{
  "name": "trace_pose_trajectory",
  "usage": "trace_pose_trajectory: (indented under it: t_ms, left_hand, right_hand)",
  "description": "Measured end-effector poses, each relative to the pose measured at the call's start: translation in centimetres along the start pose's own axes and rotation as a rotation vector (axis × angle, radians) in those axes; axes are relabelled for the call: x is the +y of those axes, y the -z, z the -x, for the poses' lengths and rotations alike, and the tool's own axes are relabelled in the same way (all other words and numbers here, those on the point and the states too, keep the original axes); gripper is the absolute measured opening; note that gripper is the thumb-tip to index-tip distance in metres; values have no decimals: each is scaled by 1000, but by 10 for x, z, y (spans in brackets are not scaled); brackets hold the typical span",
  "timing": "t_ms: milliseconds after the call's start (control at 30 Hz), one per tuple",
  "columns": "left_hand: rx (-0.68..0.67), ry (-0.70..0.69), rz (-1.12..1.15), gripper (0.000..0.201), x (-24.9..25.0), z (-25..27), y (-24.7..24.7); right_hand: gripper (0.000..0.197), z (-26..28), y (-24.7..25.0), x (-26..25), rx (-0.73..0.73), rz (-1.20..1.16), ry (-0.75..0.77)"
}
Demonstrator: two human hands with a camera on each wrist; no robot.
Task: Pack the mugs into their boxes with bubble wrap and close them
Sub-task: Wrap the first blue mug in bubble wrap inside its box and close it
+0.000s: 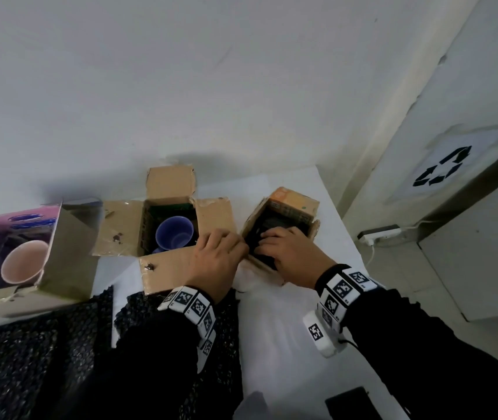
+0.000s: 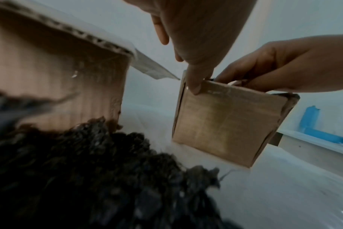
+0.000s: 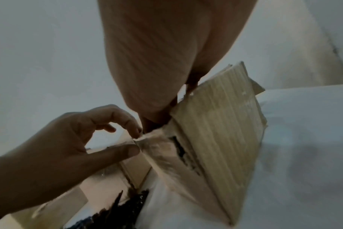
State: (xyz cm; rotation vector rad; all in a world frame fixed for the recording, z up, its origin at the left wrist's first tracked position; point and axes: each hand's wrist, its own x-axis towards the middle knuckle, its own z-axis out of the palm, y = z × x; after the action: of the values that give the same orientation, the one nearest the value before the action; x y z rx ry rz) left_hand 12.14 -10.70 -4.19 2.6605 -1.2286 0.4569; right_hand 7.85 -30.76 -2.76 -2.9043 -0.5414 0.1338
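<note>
A small cardboard box [image 1: 281, 225] with an orange flap stands at the right on the white table [image 1: 278, 344], with black bubble wrap inside it. My left hand [image 1: 243, 247] pinches the box's near left rim between thumb and forefinger [image 3: 136, 141]. My right hand [image 1: 269, 241] lies over the opening, fingers pressed down on the wrap; their tips are hidden inside the box [image 2: 225, 127]. No mug shows in this box. A blue mug [image 1: 175, 233] sits in the open middle box [image 1: 214, 213]. A pink mug [image 1: 25, 265] sits in the purple box [image 1: 69, 253] at the left.
Sheets of black bubble wrap [image 1: 60, 344] lie along the table's front left, under my left forearm. A dark flat object [image 1: 353, 404] lies at the front edge. Right of the table are a white power strip [image 1: 379, 234] and a cabinet with a recycling sign [image 1: 441, 171]. A wall stands close behind.
</note>
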Motion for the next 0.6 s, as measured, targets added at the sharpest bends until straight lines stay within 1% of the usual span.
trace_pose_trajectory:
  t_ms: [67, 167, 200, 267, 300, 400, 467, 533, 600]
  left_hand:
    - [-2, -19, -3, 25, 0, 8, -4]
    - [-54, -9, -9, 31, 1, 14, -6]
    - [-70, 1, -21, 34, 2, 14, -7]
    - [-87, 23, -56, 38, 5, 15, -7]
    - [-90, 39, -75, 39, 7, 16, -7]
    - [-104, 90, -127, 43, 13, 18, -10]
    - [-122, 109, -152, 45, 16, 20, -12]
    - [-132, 126, -159, 45, 17, 18, -12]
    - [-147, 145, -156, 44, 16, 16, -10]
  right_hand:
    - [49, -6, -1, 4, -72, -2, 46]
    - [61, -13, 0, 7, -105, 29, 96]
    - [60, -15, 0, 7, -99, 35, 101]
    - [46, -16, -3, 7, -73, 57, 103]
    - [42, -16, -5, 6, -62, 70, 99]
    - [42, -18, -9, 4, -50, 152, 63]
    - [39, -18, -9, 1, -3, 171, 38]
    - [35, -21, -8, 5, 99, 78, -36]
    - [30, -25, -2, 13, 173, -57, -161]
